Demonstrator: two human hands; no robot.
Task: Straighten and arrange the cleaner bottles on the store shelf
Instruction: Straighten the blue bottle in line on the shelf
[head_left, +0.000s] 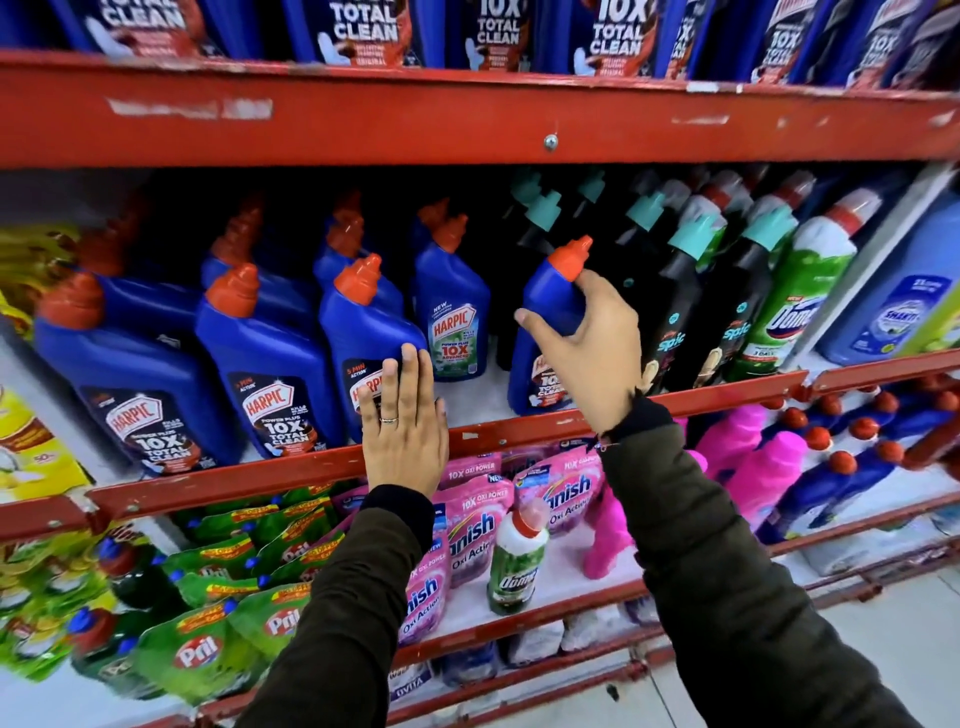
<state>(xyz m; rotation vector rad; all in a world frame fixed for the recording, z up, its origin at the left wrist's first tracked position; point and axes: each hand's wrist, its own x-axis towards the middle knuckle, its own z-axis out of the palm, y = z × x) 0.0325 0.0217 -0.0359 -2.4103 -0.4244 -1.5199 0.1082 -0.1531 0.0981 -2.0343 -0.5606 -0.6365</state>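
Observation:
Blue Harpic bottles with red caps stand in rows on the middle shelf (483, 434). My right hand (589, 351) grips one blue Harpic bottle (550, 301) by its shoulder, at the front of the shelf beside the black bottles. My left hand (405, 423) lies flat, fingers together, against the front of another Harpic bottle (363, 332) at the shelf rail. A green-label Harpic bottle (452, 306) stands further back between the two. Two more front-row Harpic bottles (270, 364) stand to the left.
Black Spic bottles (680, 312) with teal caps and a green Domex bottle (795, 306) stand to the right. Above runs a red shelf beam (467, 119). Below sit pink Vanish pouches (478, 525), green Pril pouches (208, 644) and a Domex bottle (519, 561).

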